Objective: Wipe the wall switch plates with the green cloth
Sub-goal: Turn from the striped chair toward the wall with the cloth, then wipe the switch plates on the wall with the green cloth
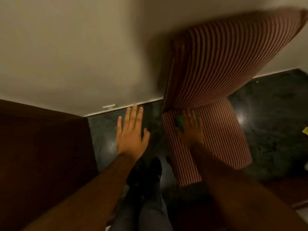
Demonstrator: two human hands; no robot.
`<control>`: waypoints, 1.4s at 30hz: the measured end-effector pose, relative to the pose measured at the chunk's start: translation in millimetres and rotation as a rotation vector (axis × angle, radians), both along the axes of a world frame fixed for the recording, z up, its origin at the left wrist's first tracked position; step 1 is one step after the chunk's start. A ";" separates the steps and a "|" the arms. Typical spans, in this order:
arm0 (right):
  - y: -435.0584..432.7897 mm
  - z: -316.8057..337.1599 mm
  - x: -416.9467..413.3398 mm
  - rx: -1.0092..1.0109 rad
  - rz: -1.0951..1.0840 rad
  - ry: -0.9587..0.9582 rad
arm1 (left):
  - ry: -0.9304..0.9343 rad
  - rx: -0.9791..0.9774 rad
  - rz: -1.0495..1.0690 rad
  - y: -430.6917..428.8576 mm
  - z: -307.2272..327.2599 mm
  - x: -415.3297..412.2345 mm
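My right hand point(190, 129) is stretched out low in front of me with the green cloth point(179, 123) bunched under its fingers, over the striped cushion. My left hand point(131, 132) is held out flat above the dark floor, fingers spread, holding nothing. A small white plate point(109, 106) sits low on the beige wall point(75, 55) just above the floor line, a short way beyond my left fingertips. The picture is blurred and dim.
A red-and-white striped cushion seat point(216, 64) leans against the wall on the right, its lower part point(221, 135) on the floor. A dark wooden cabinet point(41, 155) fills the left. The dark polished floor point(270, 114) lies ahead; my legs point(150, 197) are below.
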State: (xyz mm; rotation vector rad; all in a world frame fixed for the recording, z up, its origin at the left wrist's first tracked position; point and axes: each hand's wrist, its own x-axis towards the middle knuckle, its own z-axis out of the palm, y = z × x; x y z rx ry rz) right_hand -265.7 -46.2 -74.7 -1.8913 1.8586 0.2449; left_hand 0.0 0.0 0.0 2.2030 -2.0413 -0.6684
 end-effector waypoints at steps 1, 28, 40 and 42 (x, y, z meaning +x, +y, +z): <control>0.0 -8.6 -0.7 0.022 0.025 0.024 | -0.018 0.011 -0.015 -0.9 -8.8 -0.8; -55.3 187.7 133.9 -0.424 0.169 -0.604 | -0.071 -0.209 0.134 -48.6 152.7 62.1; -62.6 399.0 230.8 -0.885 0.382 -0.783 | -0.270 -0.732 0.339 -42.7 309.9 155.9; -60.6 415.1 248.8 -0.946 0.432 -0.784 | -0.283 -0.832 0.348 -52.1 336.0 177.4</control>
